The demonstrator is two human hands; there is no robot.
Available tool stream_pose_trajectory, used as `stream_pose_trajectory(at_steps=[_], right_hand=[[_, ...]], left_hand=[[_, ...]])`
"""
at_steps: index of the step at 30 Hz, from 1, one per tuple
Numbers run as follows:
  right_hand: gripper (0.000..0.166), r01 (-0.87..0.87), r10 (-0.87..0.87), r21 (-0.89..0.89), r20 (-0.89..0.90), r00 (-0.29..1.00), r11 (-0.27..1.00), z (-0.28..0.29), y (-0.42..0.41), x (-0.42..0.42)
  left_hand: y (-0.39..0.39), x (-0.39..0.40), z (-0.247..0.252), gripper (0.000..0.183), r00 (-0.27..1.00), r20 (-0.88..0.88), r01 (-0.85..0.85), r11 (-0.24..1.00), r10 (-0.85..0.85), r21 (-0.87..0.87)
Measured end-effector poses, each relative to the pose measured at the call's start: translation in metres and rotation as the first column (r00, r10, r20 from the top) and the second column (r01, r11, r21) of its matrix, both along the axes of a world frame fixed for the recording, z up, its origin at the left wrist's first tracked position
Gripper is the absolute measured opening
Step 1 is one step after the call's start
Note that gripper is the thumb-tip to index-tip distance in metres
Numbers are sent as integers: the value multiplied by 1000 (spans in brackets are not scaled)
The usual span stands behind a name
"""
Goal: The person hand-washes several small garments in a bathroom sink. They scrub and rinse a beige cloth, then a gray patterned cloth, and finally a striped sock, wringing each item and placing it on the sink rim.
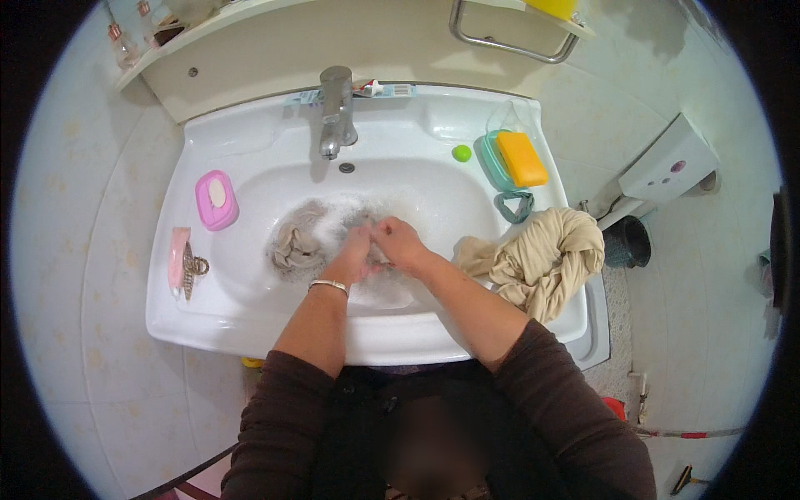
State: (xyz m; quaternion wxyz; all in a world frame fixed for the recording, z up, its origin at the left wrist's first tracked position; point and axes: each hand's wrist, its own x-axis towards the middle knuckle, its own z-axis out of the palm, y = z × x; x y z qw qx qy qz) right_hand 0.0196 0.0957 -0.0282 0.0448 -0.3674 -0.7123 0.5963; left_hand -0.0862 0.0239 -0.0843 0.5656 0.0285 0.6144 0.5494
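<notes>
My left hand [354, 251], with a bracelet at the wrist, and my right hand [398, 240] meet over soapy water in the white ceramic washbasin [412, 340]. Both are closed around a small wet cloth [375, 255], mostly hidden by fingers and suds; its kind cannot be told. Just left of my hands a beige-grey cloth [297, 247] lies bunched in the foam. A larger twisted beige cloth [550, 259] rests on the basin's right rim, with one end hanging inward. The metal faucet [336, 115] stands behind the bowl.
On the left rim are a pink soap dish [228, 215], a pink tube [178, 259] and a hair claw clip [190, 272]. At the right sit a teal soap dish [492, 164], an orange soap bar [522, 159], a green cap [462, 153] and a hair tie [515, 215]. A shelf [150, 59] overhangs the back.
</notes>
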Motion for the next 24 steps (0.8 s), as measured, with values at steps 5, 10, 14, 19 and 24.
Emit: stream_pose_trajectory(at_steps=[5,10,14,19,24], right_hand=[[23,-93,180,274,-312,933,957,39,-34,-6],[21,135,-174,626,2,985,768,-6,31,6],[18,111,-273,784,77,959,610,-21,37,17],[24,-324,189,563,284,940,760,-53,32,17],[28,-305,115,625,326,938,719,-31,23,19]], left_hand=[[-23,-5,7,35,448,-882,512,851,-149,116],[9,22,37,27,996,-41,-72,990,77,123],[4,19,31,31,929,-322,-189,982,182,12],[1,-3,-16,31,591,-752,131,955,-291,-266],[-14,-4,-10,25,465,-809,154,933,-359,-326]])
